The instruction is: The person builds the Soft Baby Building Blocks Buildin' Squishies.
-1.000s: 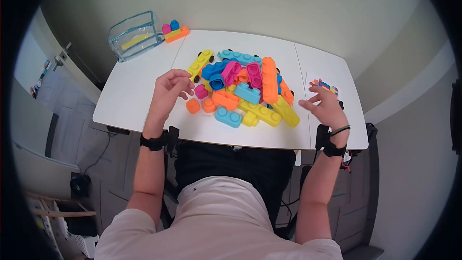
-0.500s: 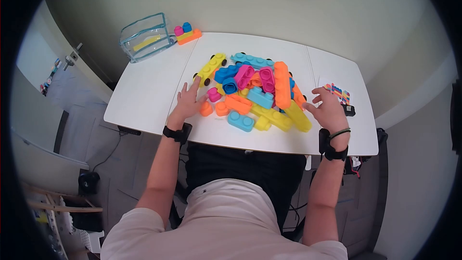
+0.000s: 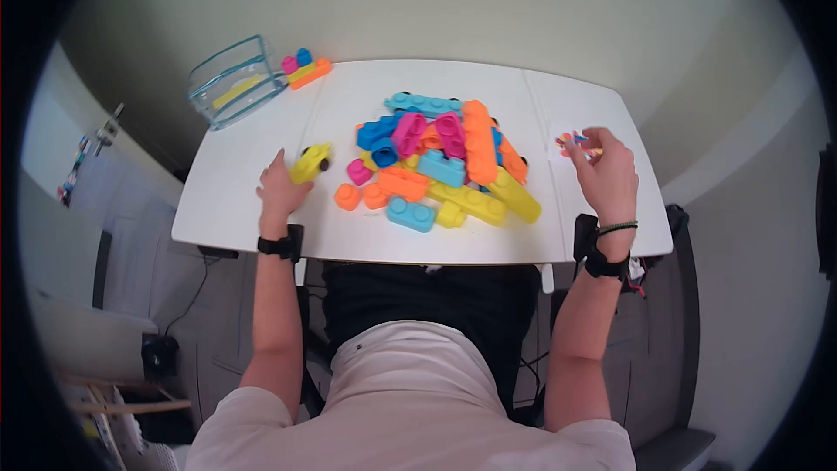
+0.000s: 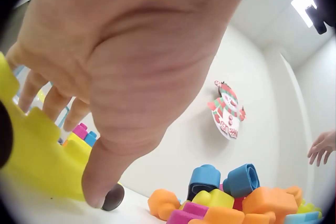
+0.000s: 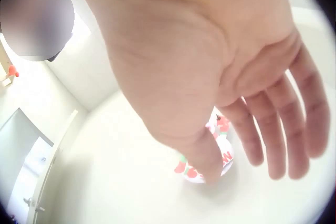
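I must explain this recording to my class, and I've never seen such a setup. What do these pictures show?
There is no machine: it's a person's bare left hand and right hand. The wide picture comes from a head-worn camera looking down; the two close-ups come from wrist cameras. On the white table are a pile of toy blocks, a clear case and, on the right, small colourful pieces. The left hand's fingers are spread at a yellow wheeled block; whether they touch it is hard to tell. The right hand, near those pieces, holds nothing.
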`<state>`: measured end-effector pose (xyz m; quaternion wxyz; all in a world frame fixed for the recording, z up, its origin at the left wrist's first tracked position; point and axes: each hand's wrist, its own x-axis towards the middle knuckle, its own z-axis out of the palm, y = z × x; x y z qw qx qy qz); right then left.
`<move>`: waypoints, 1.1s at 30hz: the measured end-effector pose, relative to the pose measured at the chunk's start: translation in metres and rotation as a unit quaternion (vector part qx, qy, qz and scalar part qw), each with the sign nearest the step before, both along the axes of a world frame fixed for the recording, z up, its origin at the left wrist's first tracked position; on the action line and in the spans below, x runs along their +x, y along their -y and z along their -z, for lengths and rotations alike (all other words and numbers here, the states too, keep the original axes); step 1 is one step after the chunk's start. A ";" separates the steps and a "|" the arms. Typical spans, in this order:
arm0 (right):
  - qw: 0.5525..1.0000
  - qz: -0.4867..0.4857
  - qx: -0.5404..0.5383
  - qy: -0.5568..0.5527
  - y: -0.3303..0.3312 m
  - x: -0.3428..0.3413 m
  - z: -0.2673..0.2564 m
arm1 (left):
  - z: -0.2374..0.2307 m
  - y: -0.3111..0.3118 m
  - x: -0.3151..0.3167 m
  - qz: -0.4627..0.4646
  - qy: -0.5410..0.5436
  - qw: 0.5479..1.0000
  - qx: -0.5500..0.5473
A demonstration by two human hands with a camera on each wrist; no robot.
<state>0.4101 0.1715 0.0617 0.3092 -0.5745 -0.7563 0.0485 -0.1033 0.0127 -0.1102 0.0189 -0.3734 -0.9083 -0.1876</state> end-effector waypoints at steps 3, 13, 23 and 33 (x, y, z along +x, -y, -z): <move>0.994 0.066 0.060 -0.062 0.001 0.029 -0.011 | -0.003 0.002 -0.009 0.033 0.107 0.992 -0.060; 0.960 0.200 0.137 -0.142 -0.008 0.085 -0.018 | -0.105 0.029 0.053 0.376 0.287 0.881 0.004; 0.985 -0.058 0.039 -0.156 0.003 0.034 -0.016 | -0.038 0.002 0.129 0.540 0.200 0.799 -0.171; 0.989 -0.140 -0.020 -0.039 0.012 -0.037 0.020 | -0.055 0.006 0.157 0.434 0.043 0.891 -0.126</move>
